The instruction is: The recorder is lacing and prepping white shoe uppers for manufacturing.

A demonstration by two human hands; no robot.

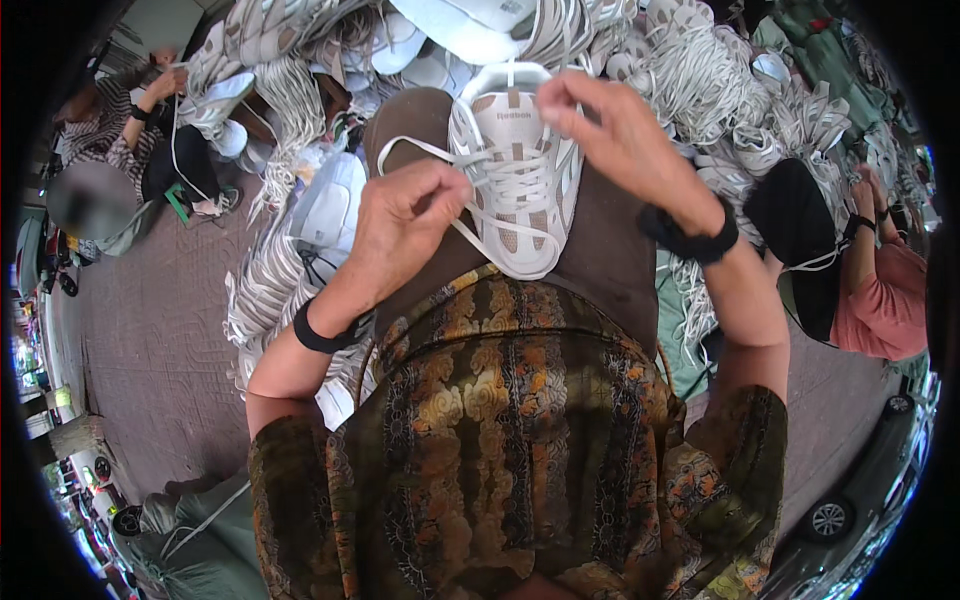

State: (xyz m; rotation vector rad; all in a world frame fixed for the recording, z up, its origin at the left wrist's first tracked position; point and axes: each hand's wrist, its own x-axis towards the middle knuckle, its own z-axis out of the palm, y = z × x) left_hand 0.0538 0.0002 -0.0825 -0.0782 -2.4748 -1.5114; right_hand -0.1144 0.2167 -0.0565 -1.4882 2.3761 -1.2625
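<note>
Shoe [523,178] on a Brown Lap [615,230]

The shoe was white and tan, and it lay on the person's lap with its toe toward the tummy. Its white lace [425,148] criss-crossed up the front, and one long bit made a big loop on the left side. The left hand [402,218] was almost closed. Its thumb and finger pinched the lace just beside the shoe. The right hand [605,125] was near the top of the shoe, with its fingers curled and only a little open. It was blurry, so I could not tell if it had hold of anything. Each wrist had a black band [318,332] on it. Lots more pale shoes [755,145] were heaped up in front, with bunches of laces [700,80] hanging down. On the left, a person in stripes [118,140] had a hand up by the heap. On the right, a person in pink [880,315] was close to it too.
</note>
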